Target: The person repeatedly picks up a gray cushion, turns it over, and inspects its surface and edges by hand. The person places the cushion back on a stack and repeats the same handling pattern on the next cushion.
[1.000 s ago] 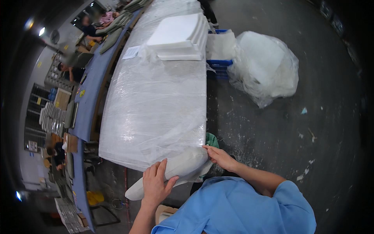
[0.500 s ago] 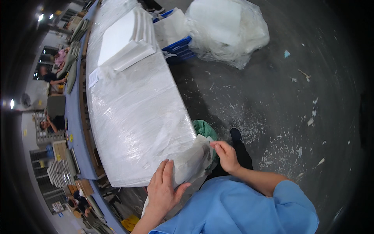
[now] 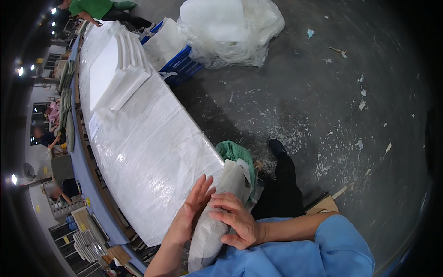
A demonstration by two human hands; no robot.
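A pale grey, rounded, padded piece in fabric (image 3: 207,237), like a cushion, lies against my body at the near corner of the plastic-wrapped table (image 3: 147,138). My right hand (image 3: 237,221) rests on its top with fingers curved and spread. Beside it, my left hand (image 3: 191,210) is raised on edge, its fingers stretched out, next to the piece's left side. Toward the table edge the piece runs into an off-white flap (image 3: 234,177). A green sack (image 3: 237,152) hangs just past that corner.
White foam sheets (image 3: 117,76) are stacked on the table's far part. Beyond stand a blue crate (image 3: 182,64) and a big clear bag of white foam (image 3: 230,32). Scraps litter the floor. A person in green (image 3: 92,9) is at the far end; others work along the left.
My right hand has let go of the pale edge by the sack and moved left onto the padded piece. My left hand has lifted off the near edge. The piece now sits closer to me.
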